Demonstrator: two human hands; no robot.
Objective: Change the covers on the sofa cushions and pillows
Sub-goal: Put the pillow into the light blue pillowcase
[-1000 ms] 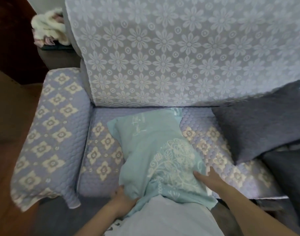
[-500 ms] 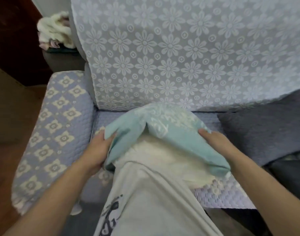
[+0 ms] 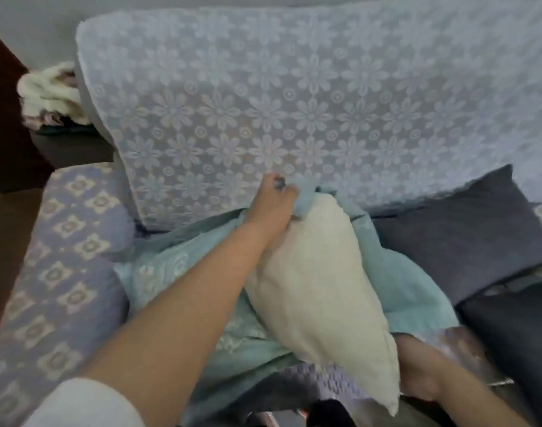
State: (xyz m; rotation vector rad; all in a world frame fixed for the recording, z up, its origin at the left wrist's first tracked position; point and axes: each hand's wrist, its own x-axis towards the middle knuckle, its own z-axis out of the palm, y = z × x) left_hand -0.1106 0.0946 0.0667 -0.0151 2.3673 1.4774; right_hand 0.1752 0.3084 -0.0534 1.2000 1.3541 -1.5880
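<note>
A cream pillow insert lies lengthwise on the sofa seat, almost wholly bare. The teal cover is bunched beneath and around it. My left hand reaches to the far end of the pillow, near the backrest, and pinches a fold of the teal cover there. My right hand is at the near end, half hidden under the insert, gripping the pillow's lower corner.
The sofa backrest wears a pale floral lace cover. The quilted armrest is on the left. Two dark grey cushions lie on the right of the seat. A fluffy cream bundle sits on a side table behind the armrest.
The teal cover has been pulled back off the pillow, baring the cream insert. My left hand moved up to the far end; my right hand dropped to the near end.
</note>
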